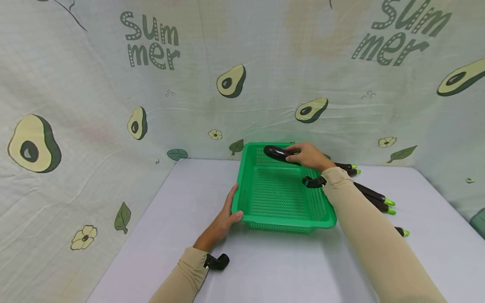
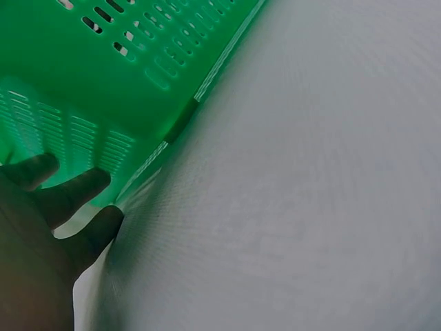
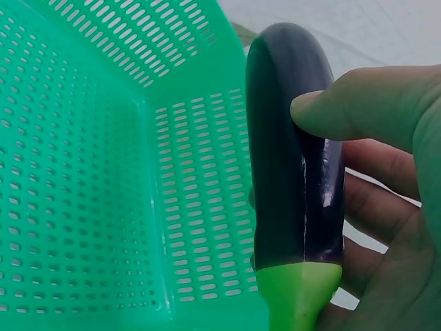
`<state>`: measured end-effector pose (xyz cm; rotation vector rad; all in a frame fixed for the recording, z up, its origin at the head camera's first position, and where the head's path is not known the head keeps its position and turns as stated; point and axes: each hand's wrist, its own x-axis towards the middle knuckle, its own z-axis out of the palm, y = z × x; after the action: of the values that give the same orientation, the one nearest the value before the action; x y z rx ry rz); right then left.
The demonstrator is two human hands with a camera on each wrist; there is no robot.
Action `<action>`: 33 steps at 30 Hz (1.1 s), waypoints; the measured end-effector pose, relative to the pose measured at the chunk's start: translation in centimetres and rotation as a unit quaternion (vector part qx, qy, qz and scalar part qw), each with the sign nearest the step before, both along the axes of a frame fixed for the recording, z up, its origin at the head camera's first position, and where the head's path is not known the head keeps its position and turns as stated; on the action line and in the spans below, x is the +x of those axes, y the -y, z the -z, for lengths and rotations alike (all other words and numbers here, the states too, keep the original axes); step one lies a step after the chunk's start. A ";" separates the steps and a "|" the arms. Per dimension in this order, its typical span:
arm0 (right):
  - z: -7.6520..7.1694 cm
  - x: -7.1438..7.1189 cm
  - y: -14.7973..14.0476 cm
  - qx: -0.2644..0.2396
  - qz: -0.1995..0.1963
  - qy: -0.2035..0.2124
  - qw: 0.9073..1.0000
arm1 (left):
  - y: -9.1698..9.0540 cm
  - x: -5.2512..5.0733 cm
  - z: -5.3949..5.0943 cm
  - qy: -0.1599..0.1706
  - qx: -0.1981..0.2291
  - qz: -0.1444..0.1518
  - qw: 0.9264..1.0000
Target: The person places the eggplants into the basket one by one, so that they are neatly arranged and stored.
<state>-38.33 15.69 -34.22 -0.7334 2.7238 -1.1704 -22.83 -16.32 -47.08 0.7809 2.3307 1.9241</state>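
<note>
The right hand [image 1: 308, 155] has its fingers clamped on an elongated, glossy dark-purple eggplant [image 1: 275, 152] above the rectangular green plastic basket [image 1: 288, 222]'s far right; the left hand [image 1: 222, 219], fingers apart, touches its left. Loading seems underway, likely calling for lowering next.

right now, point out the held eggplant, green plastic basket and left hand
held eggplant [image 3: 286, 185], right wrist view, dark body
green plastic basket [image 1: 278, 193], head view, inner floor
left hand [image 1: 223, 220], head view, thumb base

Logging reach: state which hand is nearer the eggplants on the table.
Right. The right hand is just left of those eggplants; the left hand is farther, at the left edge of the green basket.
</note>
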 end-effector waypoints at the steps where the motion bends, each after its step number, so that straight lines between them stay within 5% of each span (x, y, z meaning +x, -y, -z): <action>1: 0.1 -0.1 0.1 0.001 -0.001 0.000 1.000 | 0.0 0.0 0.0 0.003 0.000 0.000 1.000; 33: 3.7 -2.3 2.0 0.067 0.006 -0.004 0.998 | -0.2 0.0 -0.2 0.016 0.003 0.006 1.000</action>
<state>-40.68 13.66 -37.90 -0.7068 2.7828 -0.9757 -22.81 -16.17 -46.87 0.7567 2.2977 1.9262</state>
